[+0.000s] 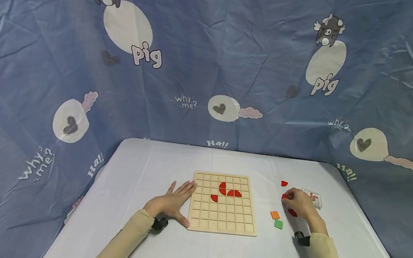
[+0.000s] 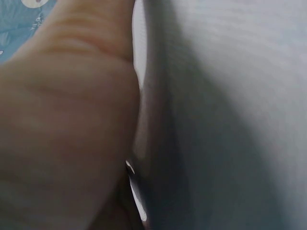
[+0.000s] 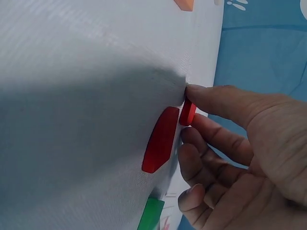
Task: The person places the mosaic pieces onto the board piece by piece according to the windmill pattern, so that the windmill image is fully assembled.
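My left hand lies with fingers spread along the left edge of a wooden grid board, fingertips at its upper left and thumb near the lower left corner. Several red quarter-circle pieces sit in the board's squares. To the right of the board, my right hand pinches a small red piece between thumb and index finger, close over the white table. Another red piece with a curved edge lies right beside it. The left wrist view shows mostly skin and the table cloth.
Beyond the right hand lies a red piece. A small card with a red pattern on a grid is just right of that hand. An orange square and a green square lie between board and right wrist. A blue curtain hangs behind.
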`<state>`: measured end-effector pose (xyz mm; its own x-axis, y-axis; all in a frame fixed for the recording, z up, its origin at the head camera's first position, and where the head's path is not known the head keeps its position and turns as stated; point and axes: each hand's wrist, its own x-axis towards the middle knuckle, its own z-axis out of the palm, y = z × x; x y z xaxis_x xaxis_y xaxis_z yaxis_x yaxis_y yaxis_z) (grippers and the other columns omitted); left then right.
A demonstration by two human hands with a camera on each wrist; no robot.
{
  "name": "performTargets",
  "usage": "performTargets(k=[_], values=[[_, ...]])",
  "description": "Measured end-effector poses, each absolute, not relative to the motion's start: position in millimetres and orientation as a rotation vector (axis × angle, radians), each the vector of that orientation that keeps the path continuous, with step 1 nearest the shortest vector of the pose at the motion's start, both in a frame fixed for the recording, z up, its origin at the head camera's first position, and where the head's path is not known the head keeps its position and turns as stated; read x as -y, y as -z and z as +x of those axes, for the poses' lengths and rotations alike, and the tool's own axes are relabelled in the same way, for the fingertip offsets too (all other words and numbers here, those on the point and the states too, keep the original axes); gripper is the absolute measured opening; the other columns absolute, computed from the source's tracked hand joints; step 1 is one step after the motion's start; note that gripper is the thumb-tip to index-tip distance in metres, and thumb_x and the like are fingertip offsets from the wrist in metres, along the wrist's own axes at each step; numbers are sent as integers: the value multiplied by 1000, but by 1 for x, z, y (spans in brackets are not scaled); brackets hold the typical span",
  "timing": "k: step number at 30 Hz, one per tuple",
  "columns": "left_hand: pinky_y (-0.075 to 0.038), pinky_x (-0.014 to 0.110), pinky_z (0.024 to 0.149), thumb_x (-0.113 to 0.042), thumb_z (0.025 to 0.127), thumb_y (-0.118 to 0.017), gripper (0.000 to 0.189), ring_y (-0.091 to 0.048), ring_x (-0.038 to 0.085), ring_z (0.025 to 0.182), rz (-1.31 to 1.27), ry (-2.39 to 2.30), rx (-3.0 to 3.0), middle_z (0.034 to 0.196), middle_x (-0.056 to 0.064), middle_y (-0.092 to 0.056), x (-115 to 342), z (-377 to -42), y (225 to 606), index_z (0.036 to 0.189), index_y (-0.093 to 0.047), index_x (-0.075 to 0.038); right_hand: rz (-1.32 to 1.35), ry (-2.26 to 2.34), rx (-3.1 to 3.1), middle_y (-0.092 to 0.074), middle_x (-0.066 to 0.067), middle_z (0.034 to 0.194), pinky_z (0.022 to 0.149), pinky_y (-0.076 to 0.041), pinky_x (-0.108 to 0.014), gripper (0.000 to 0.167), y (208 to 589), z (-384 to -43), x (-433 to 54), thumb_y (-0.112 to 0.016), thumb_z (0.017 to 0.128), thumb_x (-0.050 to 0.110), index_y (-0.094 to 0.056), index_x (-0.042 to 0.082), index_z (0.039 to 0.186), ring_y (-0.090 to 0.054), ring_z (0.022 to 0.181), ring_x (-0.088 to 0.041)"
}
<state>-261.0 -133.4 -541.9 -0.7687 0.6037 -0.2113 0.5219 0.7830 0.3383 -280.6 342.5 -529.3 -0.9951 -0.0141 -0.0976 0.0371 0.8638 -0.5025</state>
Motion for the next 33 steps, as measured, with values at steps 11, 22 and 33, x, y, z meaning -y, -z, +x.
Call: performTargets(k=[11, 22, 33], values=[[7, 63, 116, -71, 58, -75, 139, 4, 27, 151, 884, -372, -2660, 164, 7, 4, 134, -262, 541, 156, 1, -10, -42, 756, -2964, -64, -12, 94, 74, -51, -40, 27, 531, -285, -340, -72, 86, 15, -63, -1, 107, -57, 83, -21], [7, 62, 117, -73, 56, -74, 139, 4, 25, 152, 864, -362, -2673, 164, 6, 3, 133, -261, 543, 156, 0, -10, 119, 777, -2907, -59, -5, 77, 56, -41, -28, 31, 532, -285, -337, -73, 85, 30, -57, 4, 89, -53, 68, -17], [7, 62, 117, -73, 57, -74, 139, 4, 26, 151, 872, -361, -2667, 164, 7, 4, 134, -261, 542, 156, 0, -10, 57, 762, -2928, -65, -12, 93, 68, -50, -34, 34, 529, -291, -330, -71, 87, 25, -60, 0, 107, -57, 77, -19]])
